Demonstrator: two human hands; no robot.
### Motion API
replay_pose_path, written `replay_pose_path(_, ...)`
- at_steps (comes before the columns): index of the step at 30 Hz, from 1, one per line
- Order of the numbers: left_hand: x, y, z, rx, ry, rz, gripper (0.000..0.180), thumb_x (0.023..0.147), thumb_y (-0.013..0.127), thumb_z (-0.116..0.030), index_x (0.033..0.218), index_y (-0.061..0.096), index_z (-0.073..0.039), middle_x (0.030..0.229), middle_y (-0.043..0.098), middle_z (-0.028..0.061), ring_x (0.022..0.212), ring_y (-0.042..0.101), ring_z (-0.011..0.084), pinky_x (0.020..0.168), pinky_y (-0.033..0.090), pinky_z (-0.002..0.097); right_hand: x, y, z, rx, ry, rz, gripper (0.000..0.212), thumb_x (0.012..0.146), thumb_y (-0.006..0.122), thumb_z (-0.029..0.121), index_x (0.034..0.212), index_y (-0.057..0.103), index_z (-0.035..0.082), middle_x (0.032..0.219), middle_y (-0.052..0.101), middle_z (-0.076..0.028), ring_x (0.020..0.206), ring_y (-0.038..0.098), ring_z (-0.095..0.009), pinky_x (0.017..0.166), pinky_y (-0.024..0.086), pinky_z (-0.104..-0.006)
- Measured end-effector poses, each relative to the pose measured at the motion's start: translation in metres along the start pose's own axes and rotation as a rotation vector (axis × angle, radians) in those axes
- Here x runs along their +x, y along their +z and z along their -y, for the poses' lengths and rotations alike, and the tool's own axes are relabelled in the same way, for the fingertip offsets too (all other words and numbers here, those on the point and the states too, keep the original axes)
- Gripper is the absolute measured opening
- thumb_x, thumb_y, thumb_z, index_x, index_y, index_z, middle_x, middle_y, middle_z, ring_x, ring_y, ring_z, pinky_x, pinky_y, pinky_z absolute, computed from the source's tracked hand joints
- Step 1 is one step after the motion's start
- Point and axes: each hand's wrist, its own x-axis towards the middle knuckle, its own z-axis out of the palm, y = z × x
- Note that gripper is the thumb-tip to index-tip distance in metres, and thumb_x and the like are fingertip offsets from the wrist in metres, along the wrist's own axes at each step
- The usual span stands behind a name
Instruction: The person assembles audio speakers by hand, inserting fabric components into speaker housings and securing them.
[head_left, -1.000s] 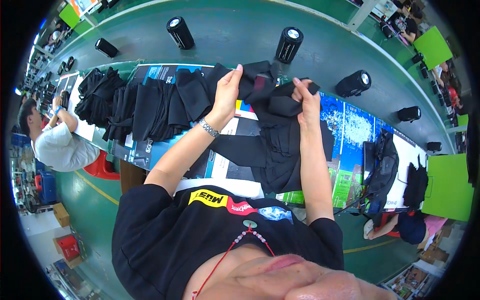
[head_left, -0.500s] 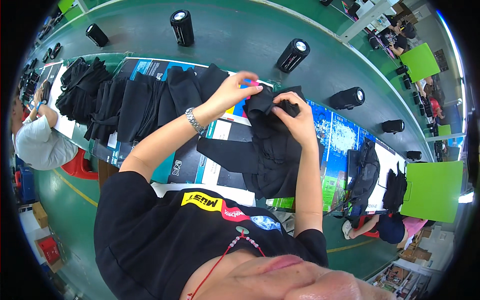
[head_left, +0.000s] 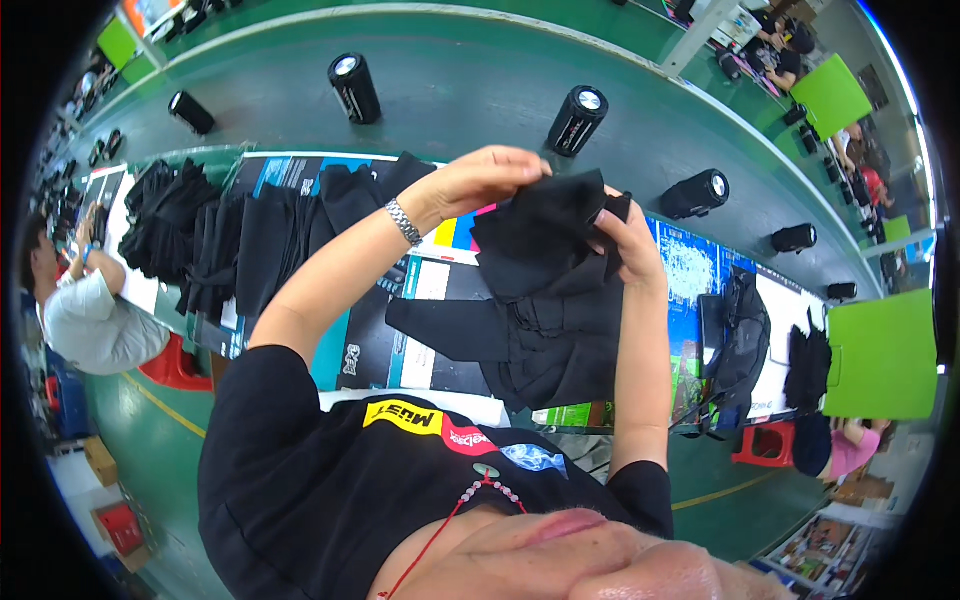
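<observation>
From my remote seat I see the right hand clamped on a black cloth piece, thumb on the near face and the other fingers mostly hidden. With that cloth as the clock's centre, this hand sits at 3 o'clock and the left hand at 11, its fingers close together at the top edge; I cannot tell whether they pinch it or merely touch. At 6 o'clock the cloth hangs over a loose black pile, black against black, so I can't make out any gap. A row of folded black pieces lies at 9, a black cylinder stands at 12, another cylinder at 2, and a dark bag rests at 4. My worry is that the lower edge could catch a layer of the pile and drag it along; if the left fingers have only light contact, that corner could slip and fold under. Against half a second ago, the cloth has opened from a small bunch into a broad flap, and the left fingers, spread from the thumb then, now lie together.
</observation>
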Motion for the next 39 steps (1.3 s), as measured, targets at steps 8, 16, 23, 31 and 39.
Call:
replay_pose_path(8,0.087,-0.002,0.012,0.214,0.082,-0.208,0.021,0.092,0.061,-0.014,0.105,0.063,0.002,0.096,0.065,0.0037,0.09,0.059,0.0092,0.084,0.046,0.0252,0.06,-0.071,0.005,-0.147,-0.169,-0.554,0.009,0.083,0.062,0.007,0.092,0.064,0.006,0.08,0.06,-0.003,0.061,0.053,-0.01,0.05,0.041,-0.0246)
replay_pose_path(16,0.178,-0.077,0.036,0.786,0.568,-1.03,0.022,0.085,0.069,-0.016,0.09,0.063,0.004,0.083,0.064,0.0053,0.075,0.059,0.0154,0.071,0.049,0.0287,0.158,-0.073,-0.014,-0.964,-0.691,-0.881,0.017,0.079,0.066,0.009,0.095,0.065,0.008,0.099,0.064,-0.018,0.098,0.062,-0.035,0.084,0.048,-0.0409)
replay_pose_path(23,0.154,-0.068,0.004,0.073,0.272,-0.659,0.023,0.089,0.066,-0.022,0.085,0.059,-0.001,0.082,0.064,0.007,0.074,0.061,0.0118,0.066,0.051,0.0259,0.173,-0.07,-0.026,0.105,-0.219,-0.685,0.015,0.087,0.063,0.01,0.097,0.063,-0.002,0.089,0.066,-0.008,0.076,0.063,-0.019,0.067,0.049,-0.0306)
replay_pose_path(31,0.071,-0.076,-0.001,-0.055,-0.031,-0.707,0.02,0.093,0.061,-0.02,0.099,0.064,-0.001,0.092,0.064,0.0056,0.081,0.063,0.0136,0.075,0.054,0.028,0.192,-0.049,-0.05,-0.76,0.079,-0.529,0.033,0.075,0.068,0.031,0.088,0.07,0.001,0.085,0.07,-0.018,0.084,0.068,-0.028,0.073,0.05,-0.0364)
replay_pose_path(39,0.071,-0.11,-0.013,0.263,-0.099,-0.852,0.046,0.085,0.07,-0.04,0.105,0.064,0.001,0.097,0.064,0.0058,0.082,0.061,0.0152,0.073,0.051,0.0274,0.209,-0.037,-0.049,-0.865,0.212,-0.296,0.032,0.074,0.069,0.026,0.084,0.069,-0.004,0.076,0.068,-0.015,0.072,0.067,-0.025,0.065,0.05,-0.0357)
